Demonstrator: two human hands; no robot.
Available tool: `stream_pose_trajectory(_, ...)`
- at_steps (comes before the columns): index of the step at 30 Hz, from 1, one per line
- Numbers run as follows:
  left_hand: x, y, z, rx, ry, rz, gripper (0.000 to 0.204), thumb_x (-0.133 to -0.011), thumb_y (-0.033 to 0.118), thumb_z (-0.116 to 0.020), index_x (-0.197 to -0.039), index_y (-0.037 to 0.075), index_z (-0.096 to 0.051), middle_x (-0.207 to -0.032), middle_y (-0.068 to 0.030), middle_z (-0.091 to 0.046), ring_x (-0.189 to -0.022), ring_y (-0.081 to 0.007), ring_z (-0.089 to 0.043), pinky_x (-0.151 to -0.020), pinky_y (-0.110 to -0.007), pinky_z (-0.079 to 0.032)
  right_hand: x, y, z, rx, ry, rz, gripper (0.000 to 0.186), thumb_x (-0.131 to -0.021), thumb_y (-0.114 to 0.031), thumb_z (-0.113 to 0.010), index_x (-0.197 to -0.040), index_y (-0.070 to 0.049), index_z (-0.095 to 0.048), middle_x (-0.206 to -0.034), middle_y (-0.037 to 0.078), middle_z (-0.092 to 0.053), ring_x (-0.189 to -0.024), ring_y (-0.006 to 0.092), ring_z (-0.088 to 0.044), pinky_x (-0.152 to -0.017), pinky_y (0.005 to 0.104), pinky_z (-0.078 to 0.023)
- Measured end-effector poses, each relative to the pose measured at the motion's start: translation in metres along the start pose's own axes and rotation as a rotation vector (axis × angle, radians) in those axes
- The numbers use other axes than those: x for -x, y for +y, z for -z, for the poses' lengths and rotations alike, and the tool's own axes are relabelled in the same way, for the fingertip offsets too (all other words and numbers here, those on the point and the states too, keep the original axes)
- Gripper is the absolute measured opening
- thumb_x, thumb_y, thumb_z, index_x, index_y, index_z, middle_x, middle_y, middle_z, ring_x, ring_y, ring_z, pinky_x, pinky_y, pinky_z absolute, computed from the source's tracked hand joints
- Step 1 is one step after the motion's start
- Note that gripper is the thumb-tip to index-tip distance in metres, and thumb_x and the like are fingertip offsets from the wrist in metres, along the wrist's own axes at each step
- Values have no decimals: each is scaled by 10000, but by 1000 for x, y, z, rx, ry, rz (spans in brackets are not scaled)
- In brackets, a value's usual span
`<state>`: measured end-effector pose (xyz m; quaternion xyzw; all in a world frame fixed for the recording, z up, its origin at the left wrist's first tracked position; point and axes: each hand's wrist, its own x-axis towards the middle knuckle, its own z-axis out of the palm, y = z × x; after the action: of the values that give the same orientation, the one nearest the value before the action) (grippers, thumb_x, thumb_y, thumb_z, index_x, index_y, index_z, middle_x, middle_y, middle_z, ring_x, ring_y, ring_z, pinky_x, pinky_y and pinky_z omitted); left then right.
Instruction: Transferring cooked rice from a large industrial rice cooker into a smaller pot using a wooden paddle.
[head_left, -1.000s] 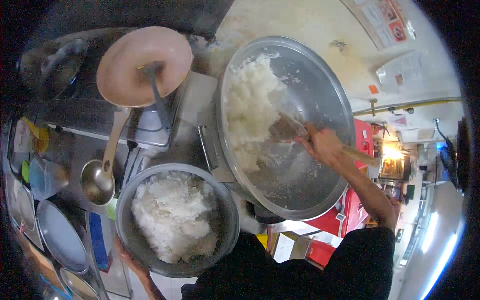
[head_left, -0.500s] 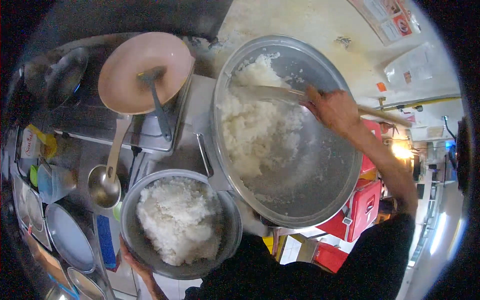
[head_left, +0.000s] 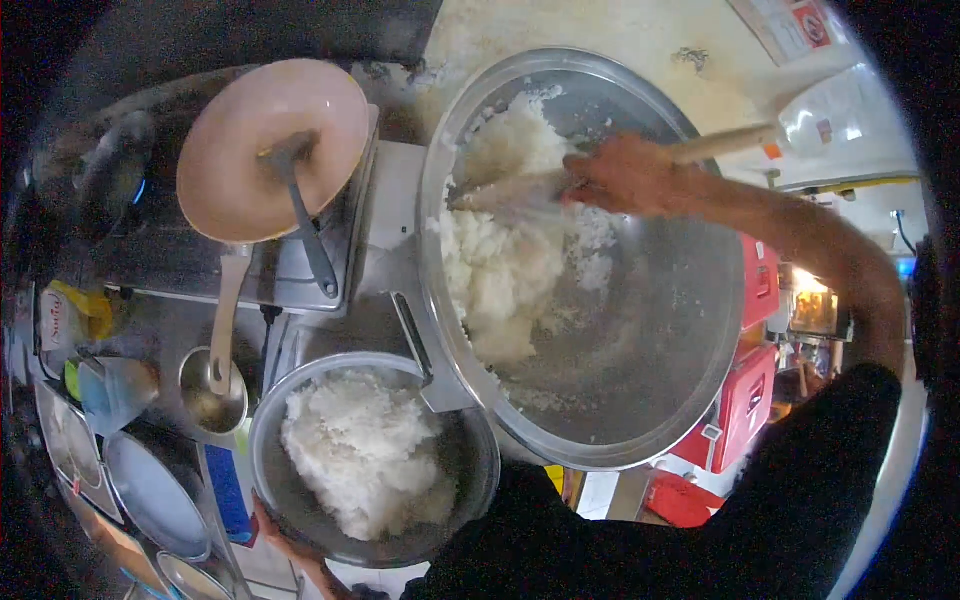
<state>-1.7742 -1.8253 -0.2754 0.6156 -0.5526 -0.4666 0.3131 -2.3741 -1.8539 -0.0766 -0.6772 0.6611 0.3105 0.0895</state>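
Observation:
White cooked rice [head_left: 515, 255] is heaped along the left side of a big round metal pot [head_left: 715, 400]. My right hand [head_left: 625, 175] is closed around a long wooden paddle [head_left: 725, 145] over this pot. The paddle's blurred blade reaches left into the rice, and its handle sticks out past the far right rim. In front and to the left, a smaller metal bowl [head_left: 468, 460] carries another mound of rice [head_left: 360, 450]. My left hand [head_left: 285, 540] holds that bowl at its lower left side, with the fingertips partly hidden beneath it.
A pink frying pan [head_left: 225, 140] with a grey spatula [head_left: 308, 225] inside rests on the stove, its handle over a small metal pot [head_left: 212, 385]. A bluish plastic container [head_left: 115, 395] and an oval tray [head_left: 160, 500] are at left. Red boxes [head_left: 745, 405] stand beyond the big pot.
My right hand has shifted slightly up and left with the paddle, whose handle now angles upward to the right. The left hand stays at the bowl; the whole view has shifted a little.

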Motion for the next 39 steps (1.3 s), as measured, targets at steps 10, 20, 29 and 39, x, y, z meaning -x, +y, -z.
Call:
stream_pose_trajectory(10, -4, -8, 5, 295, -48, 62, 561, -895, 372, -348, -1306, -8, -369, -1267, -152, -451, -1147, -281, -434, -976, -380, -326, 113, -13, -71, 109, 353, 228, 298, -827, -328, -519, -989, -78, -517, -729, 99, -596, -717, 288, -613, -638, 425, -477)
stream_pose_trajectory(20, -8, -12, 5, 289, -29, 7, 614, -901, 447, -335, -1314, -6, -354, -1279, -157, -428, -1127, -290, -445, -962, -386, -345, 116, 63, -67, 8, 57, -416, 358, -863, -391, -475, -1008, -79, -571, -777, 168, -614, -731, 324, -618, -679, 434, -501)
stream_pose_trajectory(29, 0, 8, -8, 375, -45, -2, 742, -857, 552, -349, -1321, -26, -328, -1288, -168, -411, -1151, -289, -422, -982, -401, -319, 61, 86, -75, -129, 25, -192, 506, -812, -523, -509, -939, -46, -618, -782, 201, -602, -805, 364, -594, -699, 464, -478)
stream_pose_trajectory(39, 8, 27, -9, 101, -78, 24, 883, -807, 670, -348, -1351, -22, -271, -1339, -175, -340, -1218, -295, -342, -1003, -417, -289, 0, 7, -61, -222, 73, 57, 610, -797, -618, -468, -834, -24, -603, -626, 184, -586, -649, 383, -599, -603, 485, -475)
